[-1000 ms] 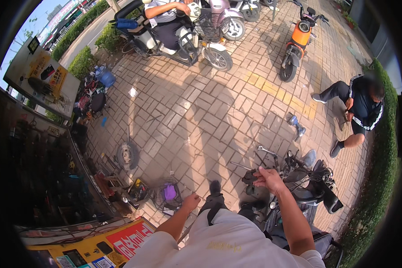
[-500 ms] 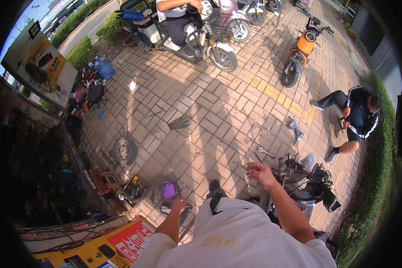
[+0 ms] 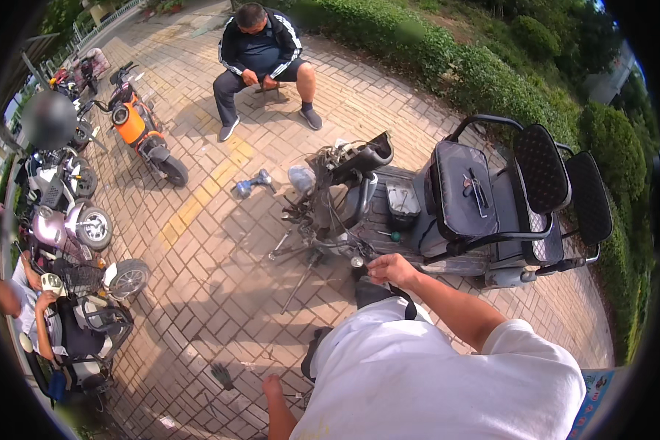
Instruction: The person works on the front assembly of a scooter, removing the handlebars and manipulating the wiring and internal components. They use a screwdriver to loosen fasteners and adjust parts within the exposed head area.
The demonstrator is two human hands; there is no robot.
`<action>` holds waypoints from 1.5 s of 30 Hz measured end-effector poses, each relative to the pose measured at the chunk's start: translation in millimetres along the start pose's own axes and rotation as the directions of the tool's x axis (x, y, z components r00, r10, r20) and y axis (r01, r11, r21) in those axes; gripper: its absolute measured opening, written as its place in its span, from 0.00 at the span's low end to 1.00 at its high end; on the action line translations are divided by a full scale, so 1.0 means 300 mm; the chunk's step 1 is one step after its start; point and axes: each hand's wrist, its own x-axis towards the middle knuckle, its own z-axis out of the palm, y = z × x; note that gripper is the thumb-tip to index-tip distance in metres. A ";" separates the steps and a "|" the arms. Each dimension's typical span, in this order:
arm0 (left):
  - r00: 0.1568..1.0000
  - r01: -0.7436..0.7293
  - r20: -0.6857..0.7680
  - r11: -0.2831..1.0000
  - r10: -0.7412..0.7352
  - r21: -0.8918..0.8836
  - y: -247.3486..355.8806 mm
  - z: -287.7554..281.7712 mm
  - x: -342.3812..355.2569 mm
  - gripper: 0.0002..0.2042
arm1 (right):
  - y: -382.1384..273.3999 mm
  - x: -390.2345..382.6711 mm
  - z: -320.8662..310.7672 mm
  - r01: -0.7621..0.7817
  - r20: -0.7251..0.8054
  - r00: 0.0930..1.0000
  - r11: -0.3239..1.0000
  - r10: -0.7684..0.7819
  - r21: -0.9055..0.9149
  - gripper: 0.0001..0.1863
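An orange scooter (image 3: 130, 125) stands at ten o'clock in the view. A glove (image 3: 222, 376) lies at seven, a drill (image 3: 251, 185) at ten. The left hand (image 3: 273, 386) hangs at seven. Well apart from it, at four, the right hand (image 3: 391, 270) is near the trike (image 3: 447, 180) at three; I cannot tell whether either grips anything.

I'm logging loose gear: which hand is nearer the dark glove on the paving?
Left. The left hand is just right of the dark glove, apart; the right hand is farther forward and right.
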 end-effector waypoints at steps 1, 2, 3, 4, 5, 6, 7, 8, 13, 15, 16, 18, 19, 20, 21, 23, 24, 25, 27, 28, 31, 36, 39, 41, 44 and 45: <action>0.997 0.055 0.049 0.997 -0.058 0.050 0.070 0.007 -0.003 0.14 | 0.017 -0.016 -0.039 0.011 -0.050 0.999 1.000 -0.010 0.019 0.15; 0.997 0.039 0.063 0.997 -0.043 0.066 0.113 0.017 0.022 0.14 | 0.031 -0.026 -0.074 0.021 -0.092 0.996 0.999 -0.018 0.031 0.15; 0.997 0.024 0.076 0.997 -0.030 0.075 0.156 0.038 0.047 0.14 | 0.050 -0.030 -0.106 0.031 -0.126 0.992 0.998 -0.025 0.048 0.14; 0.997 0.017 0.080 0.997 -0.023 0.081 0.192 0.055 0.057 0.14 | 0.062 -0.033 -0.137 0.018 -0.167 0.986 0.996 -0.003 0.089 0.13; 0.996 -0.018 0.088 0.998 0.012 0.067 0.230 0.082 0.069 0.14 | 0.064 -0.030 -0.170 0.006 -0.202 0.979 0.992 0.020 0.126 0.13; 0.995 -0.050 0.093 0.998 0.045 0.048 0.270 0.120 0.083 0.15 | 0.059 -0.019 -0.201 -0.006 -0.232 0.972 0.987 0.043 0.159 0.13; 0.993 -0.080 0.088 0.996 0.077 0.028 0.311 0.145 0.085 0.15 | 0.042 -0.001 -0.219 -0.021 -0.294 0.954 0.991 0.059 0.131 0.15; 0.993 -0.080 0.085 0.996 0.076 0.040 0.371 0.187 0.077 0.15 | 0.024 0.029 -0.251 -0.028 -0.290 0.954 0.986 0.076 0.167 0.17; 0.996 -0.040 0.082 0.994 0.032 0.104 0.492 0.390 -0.037 0.14 | -0.195 0.247 -0.406 0.006 -0.291 0.955 0.979 0.055 0.205 0.26; 0.991 -0.063 0.126 0.984 0.042 0.165 0.510 0.446 -0.071 0.14 | -0.283 0.351 -0.461 0.050 -0.315 0.949 0.979 0.015 0.197 0.26; 0.984 -0.105 0.163 0.974 0.072 0.201 0.511 0.467 -0.079 0.13 | -0.334 0.402 -0.476 0.063 -0.318 0.948 0.978 0.004 0.201 0.27; 0.976 -0.133 0.199 0.964 0.088 0.228 0.542 0.558 -0.085 0.12 | -0.426 0.483 -0.500 0.101 -0.302 0.953 0.976 -0.039 0.193 0.28; 0.979 -0.111 0.191 0.967 0.068 0.227 0.563 0.600 -0.100 0.13 | -0.461 0.517 -0.500 0.131 -0.308 0.950 0.968 -0.060 0.215 0.28; 0.982 -0.087 0.186 0.970 0.044 0.226 0.620 0.653 -0.146 0.13 | -0.488 0.543 -0.505 0.159 -0.317 0.945 0.959 -0.079 0.235 0.29; 0.979 -0.081 0.202 0.974 0.037 0.213 0.717 0.718 -0.201 0.14 | -0.514 0.565 -0.514 0.153 -0.307 0.949 0.953 -0.068 0.261 0.29; 0.964 -0.159 0.242 0.968 0.110 0.194 0.880 0.825 -0.235 0.14 | -0.557 0.588 -0.509 0.162 -0.305 0.950 0.944 -0.070 0.288 0.29; 0.955 -0.188 0.269 0.958 0.126 0.218 1.024 0.891 -0.288 0.14 | -0.556 0.599 -0.519 0.158 -0.305 0.950 0.947 -0.069 0.280 0.29; 0.943 -0.195 0.307 0.962 0.131 0.192 1.125 0.938 -0.303 0.14 | -0.558 0.611 -0.515 0.152 -0.294 0.953 0.950 -0.068 0.272 0.29; 0.911 -0.306 0.337 0.938 0.239 0.161 1.317 1.044 -0.323 0.14 | -0.569 0.633 -0.515 0.117 -0.272 0.961 0.956 -0.042 0.268 0.27; 0.823 -0.477 0.389 0.876 0.414 0.078 1.403 1.098 -0.336 0.11 | -0.579 0.635 -0.515 0.116 -0.286 0.957 0.959 -0.038 0.259 0.26; 0.705 -0.663 0.462 0.731 0.539 0.160 1.644 1.252 -0.363 0.14 | -0.565 0.679 -0.516 0.186 -0.397 0.912 0.965 -0.100 0.185 0.29; 0.311 -0.951 0.479 0.272 0.821 0.151 1.786 1.444 -0.276 0.17 | -0.597 0.692 -0.529 0.235 -0.486 0.818 0.950 -0.308 -0.206 0.33; 0.343 -0.935 0.531 0.335 0.775 0.115 1.838 1.496 -0.318 0.14 | -0.631 0.665 -0.556 0.183 -0.464 0.802 0.895 -0.376 -0.407 0.31; 0.293 -0.953 0.496 0.289 0.817 0.087 1.828 1.500 -0.291 0.13 | -0.688 0.647 -0.543 0.114 -0.423 0.836 0.865 -0.350 -0.489 0.29; 0.221 -0.972 0.462 0.234 0.859 0.030 1.824 1.523 -0.273 0.09 | -0.674 0.659 -0.557 0.112 -0.408 0.843 0.855 -0.351 -0.506 0.28; 0.211 -0.974 0.477 0.226 0.853 0.027 1.817 1.527 -0.276 0.09 | -0.663 0.654 -0.562 0.106 -0.418 0.840 0.860 -0.346 -0.499 0.28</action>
